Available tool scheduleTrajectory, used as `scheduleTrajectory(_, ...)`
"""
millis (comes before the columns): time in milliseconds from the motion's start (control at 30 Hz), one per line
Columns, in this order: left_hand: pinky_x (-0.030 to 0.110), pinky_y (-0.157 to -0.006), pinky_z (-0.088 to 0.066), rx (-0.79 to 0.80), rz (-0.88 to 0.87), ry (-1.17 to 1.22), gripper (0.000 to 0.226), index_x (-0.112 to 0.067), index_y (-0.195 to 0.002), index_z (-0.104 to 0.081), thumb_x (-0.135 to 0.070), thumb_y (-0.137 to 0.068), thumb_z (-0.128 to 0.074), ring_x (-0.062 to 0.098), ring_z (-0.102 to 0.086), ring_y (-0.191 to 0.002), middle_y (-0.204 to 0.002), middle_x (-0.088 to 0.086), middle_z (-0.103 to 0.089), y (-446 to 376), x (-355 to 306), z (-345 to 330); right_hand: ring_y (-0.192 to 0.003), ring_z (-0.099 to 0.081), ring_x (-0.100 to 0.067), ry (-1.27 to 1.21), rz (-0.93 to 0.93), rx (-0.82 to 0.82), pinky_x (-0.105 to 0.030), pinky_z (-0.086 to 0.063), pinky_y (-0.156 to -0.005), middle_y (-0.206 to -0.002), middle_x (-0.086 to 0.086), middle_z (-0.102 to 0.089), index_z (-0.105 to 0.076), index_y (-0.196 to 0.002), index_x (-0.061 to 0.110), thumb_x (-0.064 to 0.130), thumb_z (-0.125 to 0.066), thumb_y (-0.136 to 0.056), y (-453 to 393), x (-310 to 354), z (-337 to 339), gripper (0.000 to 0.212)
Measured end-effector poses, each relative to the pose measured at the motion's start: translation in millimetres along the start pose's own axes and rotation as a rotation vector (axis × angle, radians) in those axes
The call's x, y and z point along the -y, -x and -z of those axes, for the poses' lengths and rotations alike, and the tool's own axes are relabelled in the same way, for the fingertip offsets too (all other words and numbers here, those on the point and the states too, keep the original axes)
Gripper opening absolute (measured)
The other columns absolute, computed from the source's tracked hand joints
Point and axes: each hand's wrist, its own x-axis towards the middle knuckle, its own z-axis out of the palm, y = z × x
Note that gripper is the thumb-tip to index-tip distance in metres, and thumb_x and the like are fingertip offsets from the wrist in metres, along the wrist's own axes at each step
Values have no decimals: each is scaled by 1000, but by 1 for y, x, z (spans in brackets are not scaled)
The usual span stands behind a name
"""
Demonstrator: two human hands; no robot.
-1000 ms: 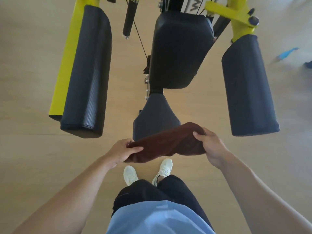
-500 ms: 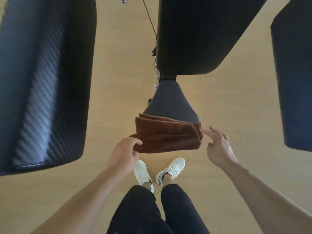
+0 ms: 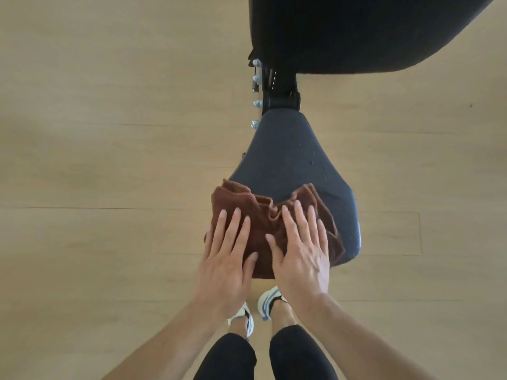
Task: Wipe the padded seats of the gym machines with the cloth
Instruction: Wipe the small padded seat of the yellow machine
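Dark grey padded seat (image 3: 295,160), teardrop in outline, lay with its long axis running from the person towards the machine: narrow end pointing away at the black metal seat post (image 3: 279,89), broad rounded end pointing back at the person. Small pale specks showed on its right half. Folded brown terry cloth (image 3: 263,218) rested on the near, broad end of the seat, covering the left and middle portions and leaving the right edge bare; its long axis ran crosswise, left to right, at a right angle to the seat's axis. The cloth was rumpled, with layered folds standing up along its far edge and a pucker in the middle between the two hands. Left hand (image 3: 225,259) lay flat, palm down, on the left part of the cloth, fingers extended, slightly fanned and pointing away from the person, nothing gripped. Right hand (image 3: 300,252) lay flat likewise on the right part, fingers spread and pointing the same way, thumb angled in towards the left hand; the two hands sat side by side, close but apart. Large black padded backrest (image 3: 356,31) filled the upper right, beyond the post. Silver bolts (image 3: 255,103) lined the post's left side. Light wooden plank floor (image 3: 109,133) lay beneath. White trainers (image 3: 267,300) and black leggings (image 3: 299,355) appeared below the hands.
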Motion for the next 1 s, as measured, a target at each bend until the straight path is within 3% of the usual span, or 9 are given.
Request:
scheduleTrajectory(100, 52, -123, -20, -78, -18, 0, 59, -14, -159, -21, -39, -105, -24, 23, -2, -157, -168, 3, -16, -2, 0, -8, -155, -22, -18, -36, 307, 3, -33, -5, -128, -161, 3, -40, -48, -148, 23, 28, -46, -103, -18, -6, -5, 45)
scheduleTrajectory(267, 46, -126, -10, -94, 106, -68, 62, -14, -160, -11, -40, -105, -21, 17, 7, -156, -170, 1, -6, -27, -10, -7, -150, -35, -18, -112, 586, 27, -38, -22, -126, -152, -1, -52, -58, -140, 16, 18, -55, -99, -76, -9, 3, 41)
scheduleTrajectory(433, 48, -126, -6, -56, 132, -46, 63, -26, -161, -9, -43, -103, -27, 16, 5, -156, -170, -6, -3, -104, -17, 19, -151, -32, -14, -175, 376, -2, -37, -24, -125, -155, 4, -48, -53, -144, 21, 18, -49, -102, -126, -2, 8, 42)
scheduleTrajectory(567, 49, -125, -12, -75, 23, -115, 61, -27, -160, -18, -43, -101, -27, 17, -1, -157, -169, -8, -12, -95, -11, 20, -150, -26, -9, -203, 197, -50, -18, -7, -123, -159, 8, -42, -49, -147, 27, 19, -50, -103, -93, 6, 11, 45)
scheduleTrajectory(633, 50, -123, -19, -85, -45, -121, 60, -24, -159, -24, -39, -102, -33, 19, -4, -157, -167, -7, -19, -58, -6, 11, -148, -34, -10, -214, 228, -61, -18, -11, -123, -156, 5, -48, -55, -144, 22, 12, -58, -97, -56, 4, 9, 48)
scheduleTrajectory(700, 51, -120, -26, -68, -86, -50, 60, -21, -158, -27, -37, -101, -37, 22, -8, -156, -167, -6, -22, -14, 1, 0, -149, -36, -11, -237, 332, -7, -32, -24, -124, -154, 3, -49, -58, -141, 18, 7, -62, -91, -19, -1, 5, 51)
scheduleTrajectory(833, 46, -112, -32, -70, -58, 38, 60, -20, -156, -34, -38, -98, -40, 24, -17, -155, -165, -7, -27, 23, 8, -12, -150, -35, -13, -204, 443, 78, -36, -29, -121, -154, 4, -49, -58, -140, 17, 19, -52, -85, 7, -4, 1, 55)
scheduleTrajectory(1000, 39, -121, -14, -28, -14, -25, 61, -32, -160, -4, -45, -103, -22, 18, 0, -157, -169, -14, -4, -29, 1, 4, -150, -34, -14, -203, 403, 52, -32, -23, -123, -151, 2, -54, -57, -140, 17, 18, -38, -92, -51, 3, 0, 51)
